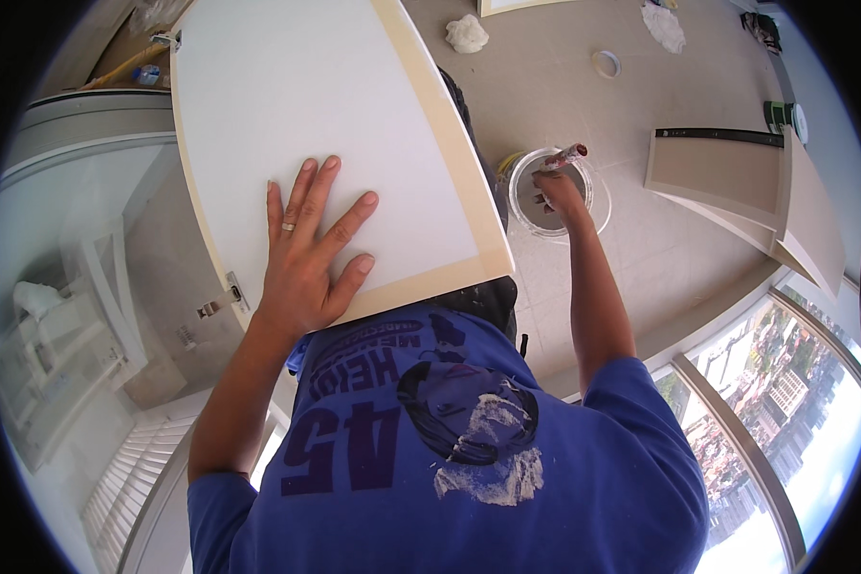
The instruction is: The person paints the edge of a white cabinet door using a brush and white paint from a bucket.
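Note:
A white cabinet door point(287, 86) lies across my lap, edged with beige masking tape point(440, 124) along its right and near sides. Metal hinges point(236, 292) show on its left edge. My left hand point(311, 244) rests flat on the door near its close end, fingers spread, a ring on one of them. To the right, my right hand point(560, 196) reaches into a white bucket point(591, 196) on the floor. It grips a tool with a red, paint-smeared handle point(572, 153) that points up and right. The tool's working end is hidden by the hand and bucket.
Crumpled white wads point(467, 34) and a tape roll point(607, 64) lie on the tiled floor point(545, 96). Pale cabinet panels point(717, 177) stand at the right, with a green container point(781, 117) behind. Glass point(86, 249) borders the left; windows point(775, 402) line the lower right.

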The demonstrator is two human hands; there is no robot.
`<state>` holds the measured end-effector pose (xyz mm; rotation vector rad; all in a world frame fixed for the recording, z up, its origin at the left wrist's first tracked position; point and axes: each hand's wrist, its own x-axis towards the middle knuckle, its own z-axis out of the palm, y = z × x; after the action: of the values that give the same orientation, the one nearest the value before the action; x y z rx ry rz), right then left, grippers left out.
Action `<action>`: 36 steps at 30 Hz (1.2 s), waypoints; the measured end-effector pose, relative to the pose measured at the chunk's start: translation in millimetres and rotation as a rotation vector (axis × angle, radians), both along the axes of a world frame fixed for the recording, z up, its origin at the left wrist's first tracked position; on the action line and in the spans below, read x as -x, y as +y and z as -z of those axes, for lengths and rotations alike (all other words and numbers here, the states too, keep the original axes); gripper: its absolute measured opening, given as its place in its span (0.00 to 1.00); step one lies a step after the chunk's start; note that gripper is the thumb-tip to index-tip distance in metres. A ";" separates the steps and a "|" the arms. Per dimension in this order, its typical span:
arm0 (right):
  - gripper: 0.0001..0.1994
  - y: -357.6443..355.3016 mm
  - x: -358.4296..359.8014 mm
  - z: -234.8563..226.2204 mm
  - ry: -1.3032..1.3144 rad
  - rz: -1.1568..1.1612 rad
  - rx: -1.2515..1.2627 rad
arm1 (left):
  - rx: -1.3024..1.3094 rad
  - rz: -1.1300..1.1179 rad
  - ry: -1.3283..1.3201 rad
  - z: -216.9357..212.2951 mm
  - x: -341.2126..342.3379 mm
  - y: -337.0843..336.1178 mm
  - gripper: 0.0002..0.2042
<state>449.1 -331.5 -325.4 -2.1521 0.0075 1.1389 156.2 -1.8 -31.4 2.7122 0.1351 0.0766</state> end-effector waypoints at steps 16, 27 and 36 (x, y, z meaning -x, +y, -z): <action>0.16 -80.5 76.7 -169.2 -0.332 -0.239 -0.045 | 0.016 0.007 -0.011 4.1 -1.3 -1.0 0.26; 0.17 -81.0 60.2 -175.9 -0.256 -0.082 -0.169 | 0.032 0.004 -0.014 1.0 -0.5 -2.4 0.26; 0.12 6.2 35.8 -281.2 -0.202 0.099 -0.954 | 0.001 0.011 -0.021 1.3 1.9 -1.9 0.26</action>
<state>413.3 -325.3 -44.2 -1.3678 -0.4283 0.6479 154.3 -3.7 -32.7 2.7096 0.1139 0.1013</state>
